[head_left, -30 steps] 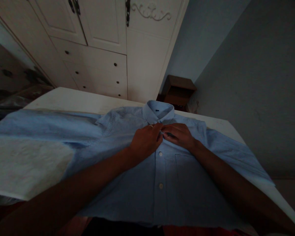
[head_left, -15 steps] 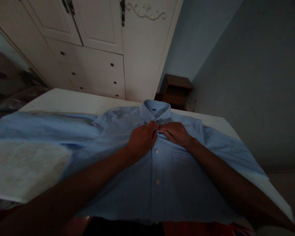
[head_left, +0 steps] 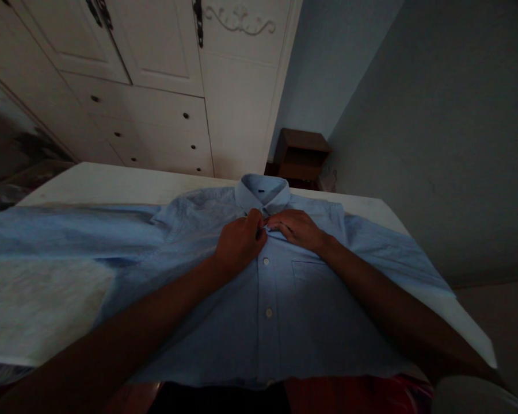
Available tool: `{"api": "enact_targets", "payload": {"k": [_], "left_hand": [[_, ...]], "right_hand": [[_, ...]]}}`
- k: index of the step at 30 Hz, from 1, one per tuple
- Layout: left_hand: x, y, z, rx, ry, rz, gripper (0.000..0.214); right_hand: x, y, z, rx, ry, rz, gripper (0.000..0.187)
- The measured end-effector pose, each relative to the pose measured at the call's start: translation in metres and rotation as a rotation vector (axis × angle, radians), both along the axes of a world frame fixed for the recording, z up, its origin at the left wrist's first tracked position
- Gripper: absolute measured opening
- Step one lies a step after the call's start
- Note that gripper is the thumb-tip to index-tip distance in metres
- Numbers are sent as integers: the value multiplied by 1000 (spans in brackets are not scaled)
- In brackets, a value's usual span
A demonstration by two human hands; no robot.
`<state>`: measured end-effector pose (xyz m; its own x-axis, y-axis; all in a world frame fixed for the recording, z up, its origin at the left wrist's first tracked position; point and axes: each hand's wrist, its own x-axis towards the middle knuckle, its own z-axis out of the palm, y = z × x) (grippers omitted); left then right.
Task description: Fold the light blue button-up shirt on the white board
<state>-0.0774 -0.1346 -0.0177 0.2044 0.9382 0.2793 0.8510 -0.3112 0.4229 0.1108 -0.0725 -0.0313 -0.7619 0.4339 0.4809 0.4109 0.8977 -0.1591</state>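
A light blue button-up shirt (head_left: 224, 322) lies front side up, its sleeves spread to both sides and its collar (head_left: 280, 198) at the far end. Just below the collar, my left hand (head_left: 242, 238) pinches the front placket. Against its fingertips, my right hand (head_left: 297, 229) grips the same strip of cloth from the other side. Whatever button lies between the fingers is hidden. Lower on the placket, a white button (head_left: 266, 261) and another white button (head_left: 269, 313) show. A chest pocket (head_left: 311, 276) sits below my right wrist.
The shirt rests on a white table (head_left: 112, 183). Beyond the far edge stands a cream wardrobe (head_left: 242, 109) with drawers and dark knobs. A small brown cabinet (head_left: 306, 141) is in the corner by the grey wall (head_left: 449, 144) on the right.
The whole view has shifted slightly, so things appear a little further left. Both hands stay at the placket below the collar, with only small finger movement.
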Motion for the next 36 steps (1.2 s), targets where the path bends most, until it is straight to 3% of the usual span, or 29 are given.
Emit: {"api": "enact_targets", "payload": {"k": [7,14,23,28,36], "left_hand": [[0,2,-2,11,50,-14,8],[-3,2,-7,158,42,-80,6],[-6,2,-11,284,120,-157,9],[-8,2,-13,341,85,-179,7],[-11,5,-13,435,-37,-231,20]], "right_hand": [[-3,0,-2,30,22,30,29],[1,-4,2,106,45,9,23],[4,-7,2,92,96,-9,21],[3,-8,1,140,160,-5,25],[4,-8,2,116,172,-34,10]]}}
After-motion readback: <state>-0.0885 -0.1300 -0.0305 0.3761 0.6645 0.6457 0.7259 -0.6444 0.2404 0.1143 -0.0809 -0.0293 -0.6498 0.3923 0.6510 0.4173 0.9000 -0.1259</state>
